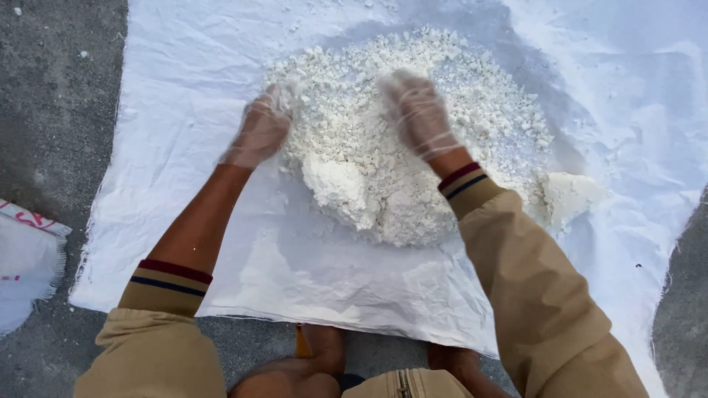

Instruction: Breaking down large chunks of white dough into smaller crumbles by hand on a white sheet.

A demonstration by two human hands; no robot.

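**Hands in the white pile on the sheet**

Our left hand (262, 133) and right hand (419, 112), gloved and spread open, press the crumbly pile (398, 140) at the sheet's (184, 88) middle. A lump (569, 195) lies right; a sack (26, 258) off the left edge.

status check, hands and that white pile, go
Left hand and right hand gloved, open, pressed on crumbly white pile. Pile sits on white sheet. Nothing in the way.

We see: pile (413, 140) – crumbly matt white lumps | sheet (184, 88) – woven plastic, slight sheen | ground (51, 110) – rough asphalt | gloves (420, 110) – thin clear film
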